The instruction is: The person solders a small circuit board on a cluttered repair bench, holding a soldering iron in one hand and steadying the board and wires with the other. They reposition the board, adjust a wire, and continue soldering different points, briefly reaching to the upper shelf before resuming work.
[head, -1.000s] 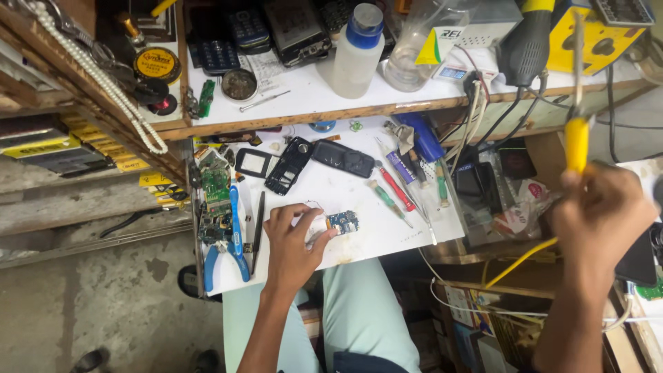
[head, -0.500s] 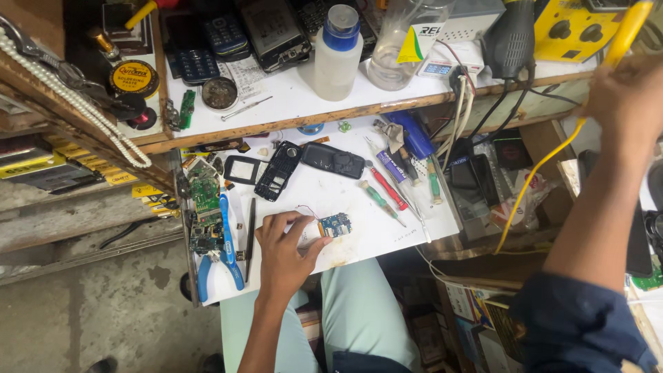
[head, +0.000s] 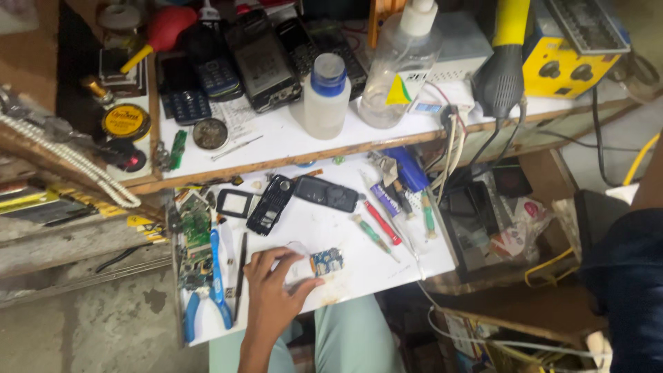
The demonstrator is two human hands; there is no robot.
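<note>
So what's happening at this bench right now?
A person sits at a cluttered white work board. Their left hand rests on it, fingertips beside a small blue circuit board. The right hand is out of frame; only a dark sleeve shows. A dismantled black phone shell, screwdrivers and blue pliers lie around.

A grey concrete floor (head: 83, 324) lies at seven o'clock; a wooden-edged white shelf (head: 290, 148) spans twelve, under daylight.

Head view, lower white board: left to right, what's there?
Blue-handled pliers → left hand → small blue circuit board → green-handled screwdriver → red-handled screwdriver → black tray off the board's right edge.
</note>
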